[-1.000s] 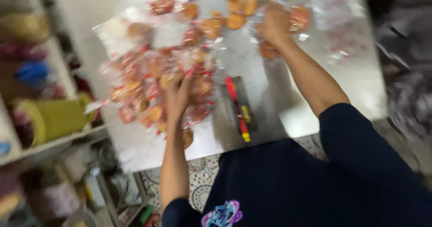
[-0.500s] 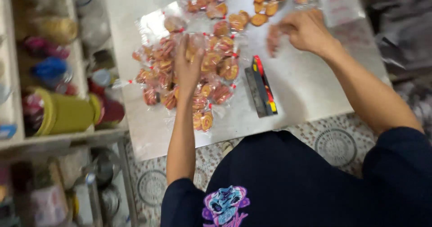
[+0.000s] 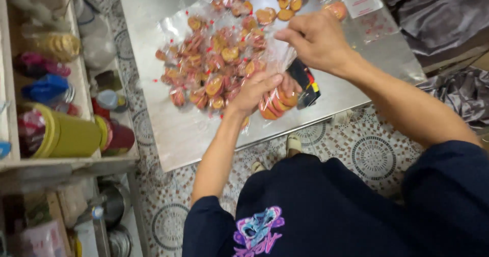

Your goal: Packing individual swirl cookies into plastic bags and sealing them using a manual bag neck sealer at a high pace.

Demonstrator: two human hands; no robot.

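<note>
My left hand (image 3: 257, 90) grips the bottom of a small clear bag of round orange-brown biscuits (image 3: 277, 102), held just above the metal table (image 3: 173, 135). My right hand (image 3: 315, 39) pinches the bag's clear plastic top (image 3: 280, 58) and pulls it upward. Beside the bag lies a pile of several filled biscuit bags with red ties (image 3: 214, 68). Loose biscuits (image 3: 277, 10) are scattered at the far side of the table. A dark rectangular block with red and yellow stripes (image 3: 308, 86) lies partly hidden under my hands.
A shelf (image 3: 66, 160) on the left carries a yellow-green tub (image 3: 71, 135), a jar of biscuits (image 3: 53, 46) and coloured containers. Empty printed clear bags (image 3: 359, 0) lie at the table's far right. Grey cloth (image 3: 438, 18) is heaped to the right. Patterned tiles (image 3: 377, 155) cover the floor.
My left hand has lifted one filled bag off the pile. My right hand has come across from the far right and taken hold of the bag's top. The view has shifted.
</note>
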